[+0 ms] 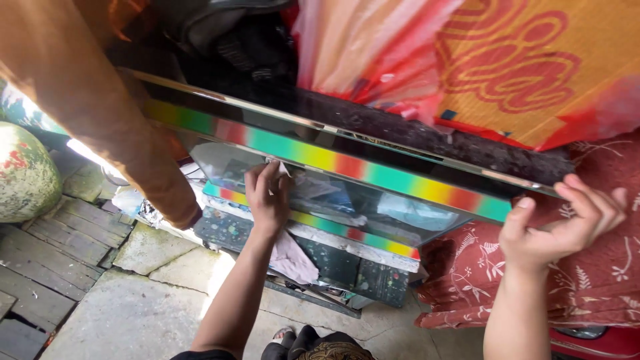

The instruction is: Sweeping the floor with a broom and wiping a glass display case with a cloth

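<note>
A long glass-fronted case [373, 200] with rainbow-striped edges [373, 170] lies tilted in front of me. My left hand [267, 193] presses a pale crumpled cloth [293, 257] against the glass near its left part, and the cloth hangs down below my wrist. My right hand [563, 220] grips the right end of the case's upper metal edge, thumb in front and fingers curled behind.
A brown-sleeved arm [87, 100] of another person reaches down at upper left. A mottled green round object [23, 173] sits at far left. Orange and red plastic sheets [520, 60] hang above. Red patterned fabric [600, 267] lies at right. A paint-spattered dark box [347, 270] stands on stone paving [153, 293].
</note>
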